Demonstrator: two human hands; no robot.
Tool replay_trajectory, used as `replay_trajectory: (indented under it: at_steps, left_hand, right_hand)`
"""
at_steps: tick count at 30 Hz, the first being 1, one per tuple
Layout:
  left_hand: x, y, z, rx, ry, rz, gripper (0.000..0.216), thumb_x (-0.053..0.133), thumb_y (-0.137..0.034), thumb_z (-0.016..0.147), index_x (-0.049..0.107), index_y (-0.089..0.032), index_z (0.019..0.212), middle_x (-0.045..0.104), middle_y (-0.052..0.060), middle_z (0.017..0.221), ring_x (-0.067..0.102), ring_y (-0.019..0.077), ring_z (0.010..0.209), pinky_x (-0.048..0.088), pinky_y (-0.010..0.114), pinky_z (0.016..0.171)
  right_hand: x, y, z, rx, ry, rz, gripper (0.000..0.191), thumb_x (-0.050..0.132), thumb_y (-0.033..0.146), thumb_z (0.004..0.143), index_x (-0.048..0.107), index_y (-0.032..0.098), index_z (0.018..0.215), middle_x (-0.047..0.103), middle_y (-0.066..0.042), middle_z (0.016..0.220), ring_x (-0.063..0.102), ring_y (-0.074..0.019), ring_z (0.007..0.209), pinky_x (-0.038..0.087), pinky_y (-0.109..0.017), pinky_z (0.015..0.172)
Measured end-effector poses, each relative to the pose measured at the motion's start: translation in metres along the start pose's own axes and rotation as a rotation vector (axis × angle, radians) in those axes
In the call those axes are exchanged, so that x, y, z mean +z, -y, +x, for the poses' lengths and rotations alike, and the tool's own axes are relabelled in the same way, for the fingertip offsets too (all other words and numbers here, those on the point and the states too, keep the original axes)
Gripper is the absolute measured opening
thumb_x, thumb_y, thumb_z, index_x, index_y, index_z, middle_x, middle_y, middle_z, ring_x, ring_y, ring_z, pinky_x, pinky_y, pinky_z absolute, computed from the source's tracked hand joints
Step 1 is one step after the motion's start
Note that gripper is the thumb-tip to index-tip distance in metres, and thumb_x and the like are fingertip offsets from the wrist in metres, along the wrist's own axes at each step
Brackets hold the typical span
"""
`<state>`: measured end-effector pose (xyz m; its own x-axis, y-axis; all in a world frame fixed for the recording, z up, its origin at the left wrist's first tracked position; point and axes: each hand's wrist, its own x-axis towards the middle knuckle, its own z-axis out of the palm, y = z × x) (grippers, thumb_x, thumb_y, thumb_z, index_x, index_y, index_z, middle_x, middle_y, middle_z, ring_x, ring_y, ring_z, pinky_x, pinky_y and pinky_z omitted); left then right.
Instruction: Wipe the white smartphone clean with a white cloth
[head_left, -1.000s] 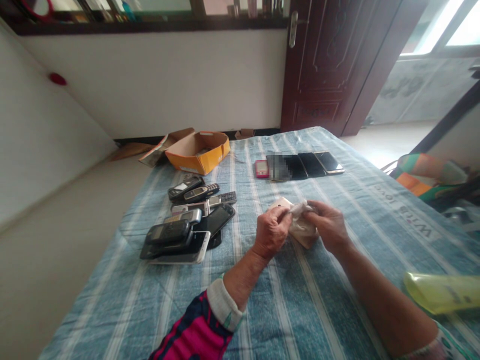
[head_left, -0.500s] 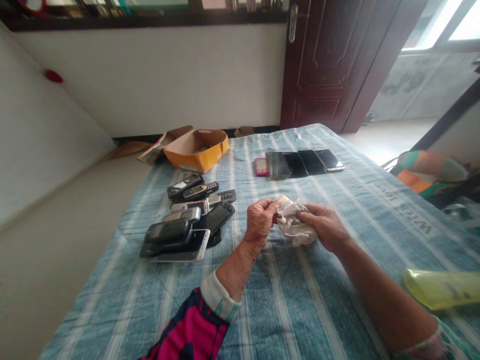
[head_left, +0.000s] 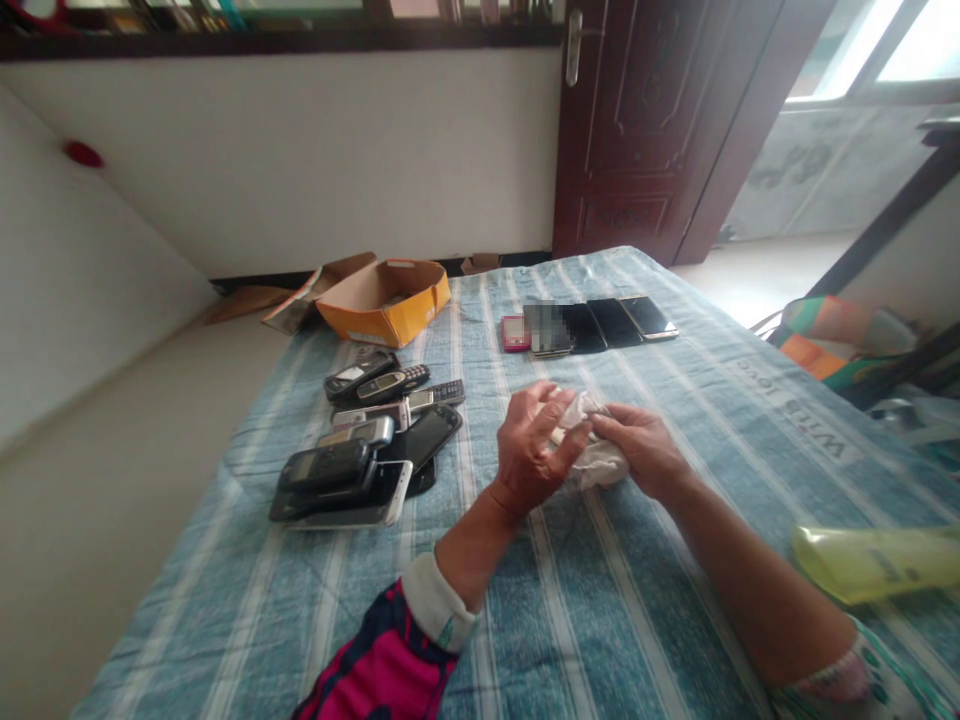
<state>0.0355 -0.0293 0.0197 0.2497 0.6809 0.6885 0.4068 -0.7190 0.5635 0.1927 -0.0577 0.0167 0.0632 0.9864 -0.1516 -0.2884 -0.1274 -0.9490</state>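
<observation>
Some crumpled white cloth (head_left: 602,466) hides behind the left hand (head_left: 531,448).

left hand (head_left: 534,450) at crumpled white cloth (head_left: 601,468), right hand (head_left: 646,450) pinching it, piled phones (head_left: 330,466), open orange box (head_left: 394,322)

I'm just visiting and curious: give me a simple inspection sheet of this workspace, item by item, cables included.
Surface: striped blue cover, slightly wrinkled.
Job's things: crumpled white cloth, perhaps tissue, between the hands; heap of phones at left; row of phones farther back, with a pink device at its left end.
Clutter: open orange box beyond the heap; yellow translucent item at right, cut off by the picture edge.
Hands: right hand pinches the cloth; left hand has fingers against it, exact grip unclear.
Cables: nothing seen on the cover.
Surroundings: pale wall, dark red door, window at upper right.
</observation>
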Motion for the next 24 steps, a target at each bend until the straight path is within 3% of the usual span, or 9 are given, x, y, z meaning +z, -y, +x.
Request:
replay_trajectory:
  at_steps: [2, 5, 14, 17, 21, 24]
  left_hand:
    - [0.002, -0.002, -0.003, 0.146, 0.033, 0.086, 0.039, 0.063, -0.04, 0.082, 0.064, -0.019, 0.115, 0.053, 0.015, 0.127, 0.054, 0.0268, 0.111, 0.049, 0.039, 0.09]
    - [0.006, 0.0, -0.006, 0.155, 0.038, 0.156, 0.04, 0.063, -0.035, 0.083, 0.062, -0.018, 0.119, 0.051, 0.017, 0.131, 0.052, 0.0284, 0.113, 0.049, 0.042, 0.091]
    - [0.008, 0.007, -0.002, -0.161, 0.273, -0.168, 0.044, 0.067, -0.037, 0.081, 0.064, -0.017, 0.119, 0.064, 0.013, 0.118, 0.058, 0.0273, 0.111, 0.049, 0.039, 0.095]
    - [0.005, 0.005, 0.002, -0.251, 0.353, -0.341, 0.042, 0.069, -0.039, 0.079, 0.066, -0.018, 0.116, 0.068, 0.01, 0.11, 0.062, 0.0255, 0.102, 0.051, 0.034, 0.088]
    - [0.001, 0.005, 0.006, -0.472, 0.462, -0.639, 0.038, 0.071, -0.042, 0.076, 0.072, -0.015, 0.103, 0.07, 0.008, 0.096, 0.065, 0.0219, 0.084, 0.051, 0.029, 0.073]
    - [-0.001, 0.005, 0.007, -0.623, 0.469, -0.79, 0.037, 0.078, -0.04, 0.067, 0.075, -0.014, 0.094, 0.071, 0.006, 0.083, 0.063, 0.0192, 0.075, 0.049, 0.028, 0.069]
  right_hand:
    - [-0.001, 0.0, 0.0, -0.017, 0.003, 0.009, 0.034, 0.08, 0.043, 0.061, 0.071, 0.014, 0.076, 0.064, 0.0, 0.061, 0.051, -0.0092, 0.048, 0.034, -0.022, 0.046]
    - [-0.001, 0.001, 0.0, -0.013, 0.004, 0.035, 0.035, 0.08, 0.044, 0.062, 0.071, 0.015, 0.078, 0.065, 0.0, 0.062, 0.052, -0.0097, 0.049, 0.036, -0.022, 0.046]
    - [-0.002, 0.001, 0.0, 0.05, 0.029, 0.143, 0.036, 0.079, 0.048, 0.064, 0.07, 0.015, 0.074, 0.068, -0.002, 0.067, 0.056, -0.0109, 0.053, 0.041, -0.022, 0.049]
    - [-0.002, 0.002, 0.001, 0.065, 0.015, 0.177, 0.036, 0.078, 0.048, 0.064, 0.07, 0.015, 0.074, 0.068, -0.002, 0.065, 0.057, -0.0124, 0.054, 0.043, -0.023, 0.05]
    - [-0.003, 0.004, 0.002, 0.063, -0.002, 0.211, 0.034, 0.079, 0.048, 0.064, 0.068, 0.015, 0.07, 0.067, -0.002, 0.063, 0.057, -0.0126, 0.054, 0.045, -0.023, 0.052]
    - [-0.004, 0.006, 0.002, 0.065, -0.003, 0.209, 0.036, 0.078, 0.049, 0.065, 0.067, 0.015, 0.068, 0.066, -0.001, 0.061, 0.056, -0.012, 0.053, 0.045, -0.023, 0.052]
